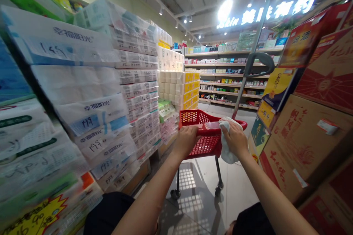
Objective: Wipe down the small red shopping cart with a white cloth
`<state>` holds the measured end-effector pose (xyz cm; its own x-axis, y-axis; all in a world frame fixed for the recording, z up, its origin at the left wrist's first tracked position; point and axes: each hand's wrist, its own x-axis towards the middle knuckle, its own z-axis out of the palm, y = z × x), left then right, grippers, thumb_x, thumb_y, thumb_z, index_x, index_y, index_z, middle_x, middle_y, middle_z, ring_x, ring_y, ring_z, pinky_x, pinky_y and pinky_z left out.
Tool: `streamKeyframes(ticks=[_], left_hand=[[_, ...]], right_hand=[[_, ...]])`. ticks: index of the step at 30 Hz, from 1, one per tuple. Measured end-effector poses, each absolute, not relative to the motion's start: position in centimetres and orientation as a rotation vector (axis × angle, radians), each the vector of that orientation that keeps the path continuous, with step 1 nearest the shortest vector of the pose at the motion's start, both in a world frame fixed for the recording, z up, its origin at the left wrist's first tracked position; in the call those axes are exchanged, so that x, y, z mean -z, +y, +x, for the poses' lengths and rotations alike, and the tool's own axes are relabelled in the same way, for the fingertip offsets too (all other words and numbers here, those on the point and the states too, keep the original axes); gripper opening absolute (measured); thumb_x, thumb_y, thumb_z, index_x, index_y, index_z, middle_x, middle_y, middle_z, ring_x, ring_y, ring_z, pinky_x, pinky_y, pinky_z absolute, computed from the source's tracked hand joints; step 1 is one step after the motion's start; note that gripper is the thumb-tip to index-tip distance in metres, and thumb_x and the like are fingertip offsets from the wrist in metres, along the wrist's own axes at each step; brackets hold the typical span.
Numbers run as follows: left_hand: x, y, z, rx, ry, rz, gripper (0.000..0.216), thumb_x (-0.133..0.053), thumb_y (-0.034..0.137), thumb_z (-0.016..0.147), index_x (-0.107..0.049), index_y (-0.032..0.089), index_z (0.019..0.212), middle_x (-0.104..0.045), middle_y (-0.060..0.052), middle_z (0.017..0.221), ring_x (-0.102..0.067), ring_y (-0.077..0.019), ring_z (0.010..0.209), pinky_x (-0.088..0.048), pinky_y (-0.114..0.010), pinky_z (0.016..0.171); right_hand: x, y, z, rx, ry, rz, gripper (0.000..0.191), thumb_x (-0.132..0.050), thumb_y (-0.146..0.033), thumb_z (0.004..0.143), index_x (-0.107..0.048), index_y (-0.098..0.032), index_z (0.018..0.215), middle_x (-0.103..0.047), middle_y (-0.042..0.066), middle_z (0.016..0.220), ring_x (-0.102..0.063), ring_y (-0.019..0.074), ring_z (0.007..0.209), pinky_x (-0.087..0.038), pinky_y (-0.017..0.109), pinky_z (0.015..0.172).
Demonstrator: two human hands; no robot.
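- Head view: the red cart (pixel 206 146) is flanked by paper packs (pixel 138 60) left, cartons (pixel 309 139) right.
- Its handle (pixel 209 131) is gripped by the left hand (pixel 186 140), seemingly for steadiness.
- A white cloth (pixel 228 155) is held against it by the right hand (pixel 235 139).

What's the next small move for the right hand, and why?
Probably slide the right hand and its white cloth leftward along the red cart handle: the cloth is at the right, the middle stretch is uncovered, and the left hand grips the other end.
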<state>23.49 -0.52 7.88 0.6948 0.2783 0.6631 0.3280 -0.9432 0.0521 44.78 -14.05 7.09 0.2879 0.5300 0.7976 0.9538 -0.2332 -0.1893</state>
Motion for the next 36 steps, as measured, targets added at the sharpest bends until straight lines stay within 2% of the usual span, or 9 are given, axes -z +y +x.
streamKeyframes(ticks=[5,11,18,25,33,36], left_hand=[[-7.8,-1.2,24.0,1.09,-0.558,-2.788,0.027,-0.053,0.041,0.095,-0.048,0.019,0.111,-0.063,-0.007,0.101,-0.058,-0.0246,0.094,-0.043,-0.038,0.087],[-7.7,-0.8,23.5,1.112,-0.497,-2.809,0.03,-0.047,0.025,0.096,-0.039,0.017,0.123,-0.063,-0.008,0.101,-0.059,-0.0233,0.092,-0.044,-0.038,0.089],[-7.4,-1.0,23.4,1.13,-0.48,-2.787,0.04,-0.052,0.04,0.096,-0.037,0.017,0.126,-0.063,-0.008,0.099,-0.06,-0.0247,0.092,-0.045,-0.04,0.088],[-7.1,-1.8,24.2,1.133,-0.518,-2.745,0.041,-0.052,0.042,0.095,-0.04,0.015,0.125,-0.063,-0.009,0.098,-0.059,-0.0256,0.092,-0.045,-0.039,0.085],[-7.0,-2.1,24.3,1.143,-0.531,-2.71,0.043,-0.05,0.041,0.096,-0.037,0.013,0.127,-0.063,-0.009,0.095,-0.06,-0.0264,0.093,-0.044,-0.039,0.085],[-7.1,-2.2,24.2,1.138,-0.543,-2.727,0.039,-0.049,0.033,0.097,-0.035,0.014,0.128,-0.064,-0.009,0.097,-0.061,-0.0256,0.094,-0.044,-0.039,0.086]], right_hand=[[-6.5,-12.1,39.8,0.858,-1.437,-1.765,0.043,-0.038,-0.04,0.1,-0.054,-0.023,0.136,-0.057,0.005,0.138,-0.042,0.0241,0.136,-0.029,0.046,0.115],[-6.3,-10.7,35.7,0.862,-1.629,-1.646,0.047,-0.043,-0.033,0.098,-0.044,-0.023,0.144,-0.055,0.004,0.14,-0.039,0.0228,0.138,-0.025,0.044,0.117],[-7.2,-13.1,40.5,0.818,-1.651,-1.719,0.045,-0.04,-0.041,0.099,-0.049,-0.028,0.14,-0.054,0.002,0.14,-0.044,0.0237,0.135,-0.033,0.043,0.112],[-6.5,-15.9,46.7,0.772,-1.432,-1.812,0.045,-0.032,-0.045,0.1,-0.051,-0.028,0.137,-0.055,0.002,0.139,-0.044,0.0216,0.134,-0.031,0.044,0.114],[-5.5,-13.9,40.8,0.85,-1.364,-1.769,0.045,-0.036,-0.041,0.1,-0.047,-0.027,0.141,-0.051,0.001,0.144,-0.033,0.0232,0.142,-0.024,0.047,0.118],[-5.6,-12.6,37.7,0.863,-1.516,-1.714,0.047,-0.04,-0.039,0.098,-0.045,-0.027,0.143,-0.052,0.002,0.143,-0.033,0.0245,0.142,-0.021,0.048,0.119]])
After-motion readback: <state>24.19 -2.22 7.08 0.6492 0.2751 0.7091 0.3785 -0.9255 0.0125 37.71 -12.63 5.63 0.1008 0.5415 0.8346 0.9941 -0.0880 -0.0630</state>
